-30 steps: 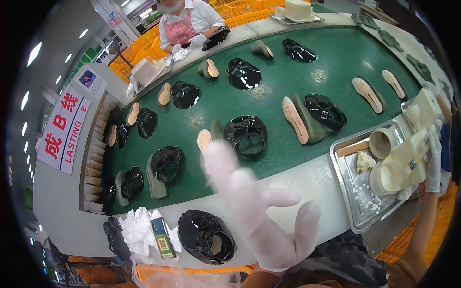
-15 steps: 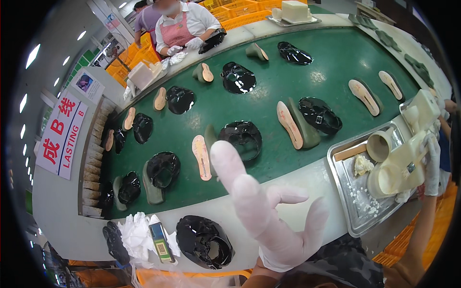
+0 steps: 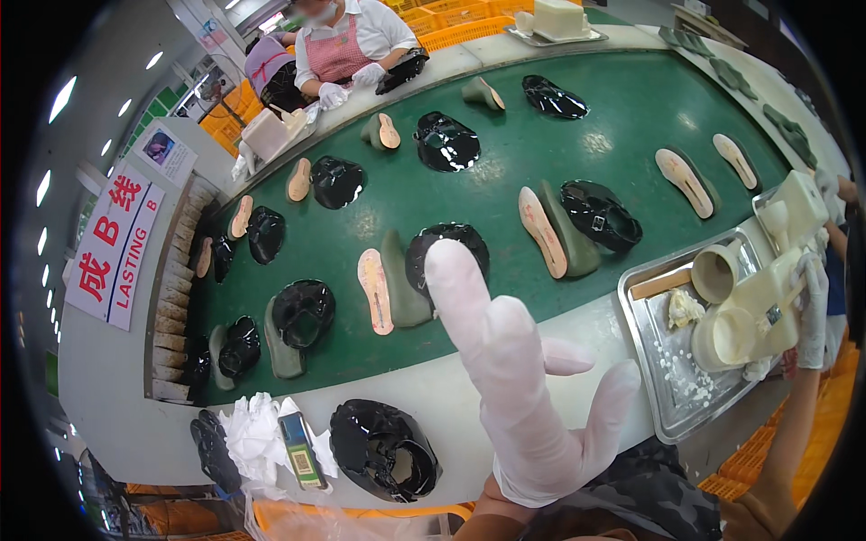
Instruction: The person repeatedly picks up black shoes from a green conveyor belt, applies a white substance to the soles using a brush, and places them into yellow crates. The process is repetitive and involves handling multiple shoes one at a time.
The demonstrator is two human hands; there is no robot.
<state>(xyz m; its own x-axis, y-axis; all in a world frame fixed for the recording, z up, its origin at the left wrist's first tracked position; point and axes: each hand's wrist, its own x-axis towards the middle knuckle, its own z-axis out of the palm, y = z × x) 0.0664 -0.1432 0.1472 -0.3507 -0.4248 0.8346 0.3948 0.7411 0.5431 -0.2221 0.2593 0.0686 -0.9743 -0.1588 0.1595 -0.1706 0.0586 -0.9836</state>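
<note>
My left hand point(image 3: 532, 397), in a white glove, is raised above the near white ledge with nothing in it. Its index finger stretches out over a glossy black shoe upper point(image 3: 448, 242) and hides part of it; the thumb stands apart. Left of that upper lie a pale insole point(image 3: 375, 290) and a grey-green shoe last point(image 3: 403, 279). At the far right, my gloved right hand point(image 3: 814, 311) curls its fingers at the edge of a cream plastic container point(image 3: 778, 302). What exactly it grips is partly hidden. The container stands on a metal tray point(image 3: 642, 365) with a cream cup point(image 3: 715, 273).
More uppers, lasts and insoles lie in rows on the green belt point(image 3: 478, 194). On the near ledge are a black upper point(image 3: 385, 451), a phone point(image 3: 302, 451) and white cloth point(image 3: 253, 442). Across the belt a co-worker point(image 3: 354, 50) holds a black upper point(image 3: 402, 70).
My left hand has shifted right, its index finger now over the black upper, uncovering more of the last beside it. My right hand stays put. A person behind the co-worker has bent over.
</note>
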